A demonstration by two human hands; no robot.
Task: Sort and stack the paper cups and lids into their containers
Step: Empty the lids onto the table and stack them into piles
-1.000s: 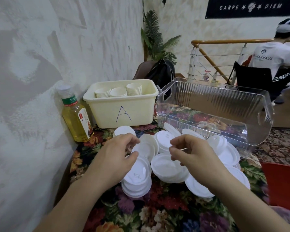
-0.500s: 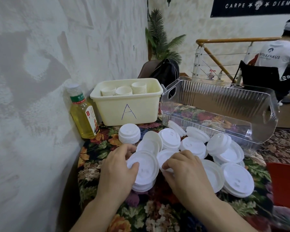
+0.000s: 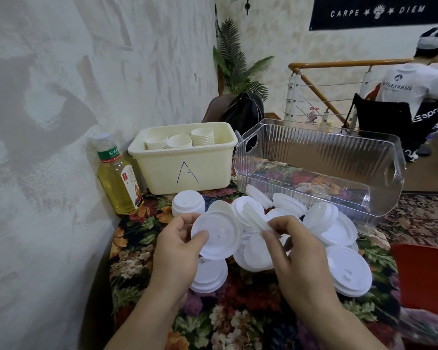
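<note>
Soft, even indoor light fills the scene, moderately bright. A broad grey shadow lies on the rough plastered wall [image 3: 48, 122] at the left. The ribbed clear plastic bin [image 3: 319, 157] catches pale reflections along its rim and ribs. The scattered white plastic lids [image 3: 349, 269] are nearly blown out (surface detail is faint). Straight lines bow toward the edges from the wide lens, and the corners look soft.

Both hands cover a chunk of the lid pile [image 3: 283, 213], so you can't really count the lids under them, and the thin lid [image 3: 254, 215] the right hand [image 3: 296, 256] pinches is edge-on and smeared. The red thing [image 3: 425, 279] on the right runs off the frame, no clue what it is. Bottle [image 3: 118, 178] label's too small to read.
</note>
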